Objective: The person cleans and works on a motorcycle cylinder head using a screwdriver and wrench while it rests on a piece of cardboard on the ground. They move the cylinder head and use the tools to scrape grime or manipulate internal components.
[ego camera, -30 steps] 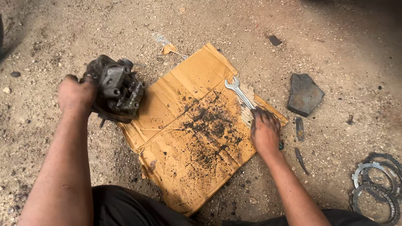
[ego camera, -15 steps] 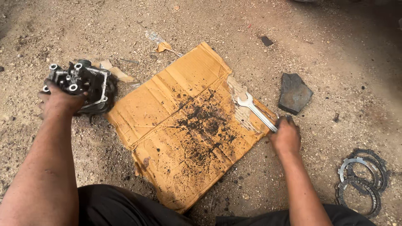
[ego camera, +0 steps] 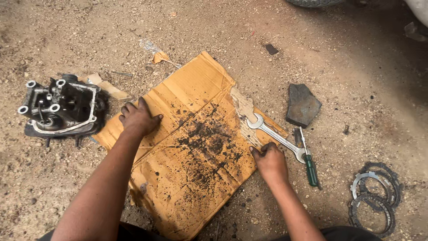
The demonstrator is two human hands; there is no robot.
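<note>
Two hands down on the cardboard sheet (ego camera: 196, 147) now, both bare. Left hand (ego camera: 139, 118) lies flat, fingers spread, palm pressing the sheet near its left edge, holding nothing. Right hand (ego camera: 269, 160) is curled at the sheet's right edge, fingertips hooked on the rim; from here it looks to be pinching the cardboard, though I can't see under the knuckles.

That sheet looks light and floppy, creased down the middle, torn at the right corner, with black grit scattered across its centre. It would bend if lifted by one edge and spill the grit, so opposite edges, where the hands sit, seem the sensible places to take it.

Moving outward: an open-ended spanner (ego camera: 277, 137) lies across the torn corner, just beside the right hand, with a green-handled screwdriver (ego camera: 308, 160) touching its far end. Beyond them a flat dark stone (ego camera: 302, 105), and metal rings (ego camera: 373, 196) stacked on the dirt ground (ego camera: 356, 53) further right. Left of the sheet, near the left hand, sits a grimy engine cylinder head (ego camera: 60, 109).
</note>
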